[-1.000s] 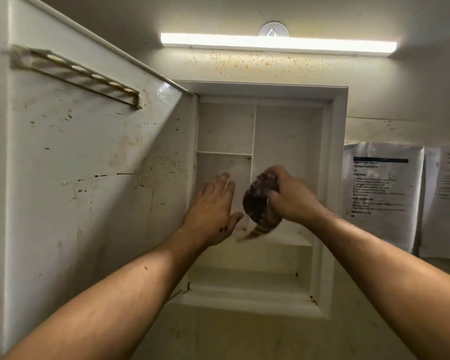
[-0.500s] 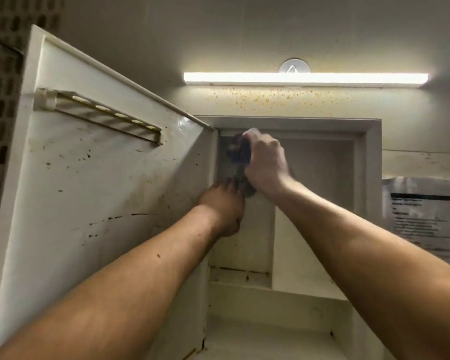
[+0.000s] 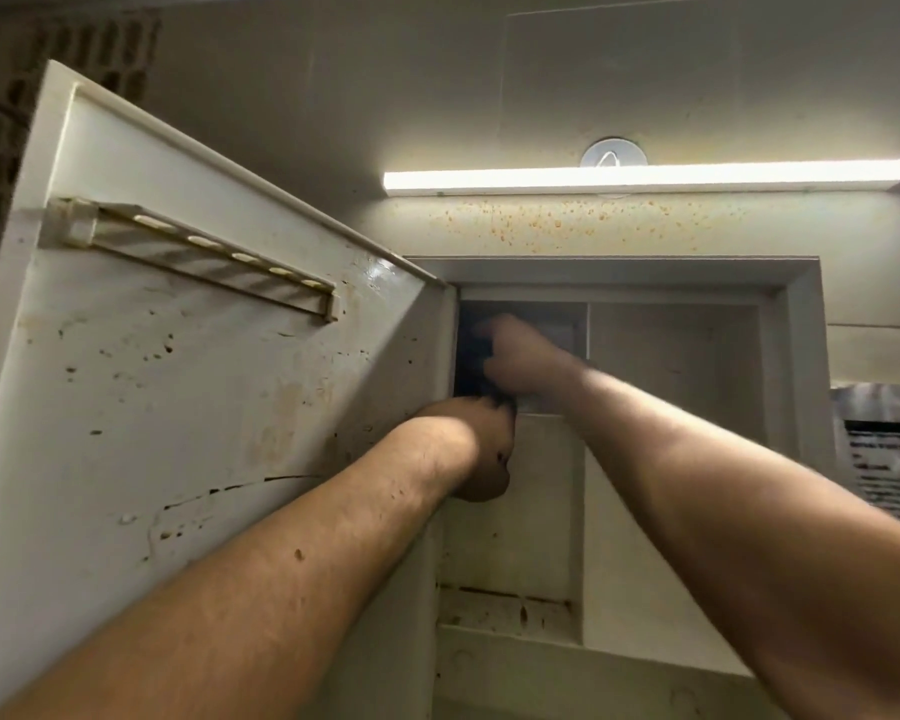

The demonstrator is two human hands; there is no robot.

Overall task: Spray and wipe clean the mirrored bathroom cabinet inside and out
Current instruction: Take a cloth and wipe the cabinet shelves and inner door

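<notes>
Both hands reach into our tall, upright cabinet (image 3: 796, 324), its white paint chipped and stained, door (image 3: 178, 397) swung left. Our right hand (image 3: 520, 356) grips a dark bunched cloth (image 3: 471, 350) in the upper-left compartment, as half a second ago. Our left hand (image 3: 481, 454) sits just below; we cannot tell how its fingers lie.

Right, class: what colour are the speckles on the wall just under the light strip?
Orange-brown speckles on a cream wall, clearest in the head view.
</notes>
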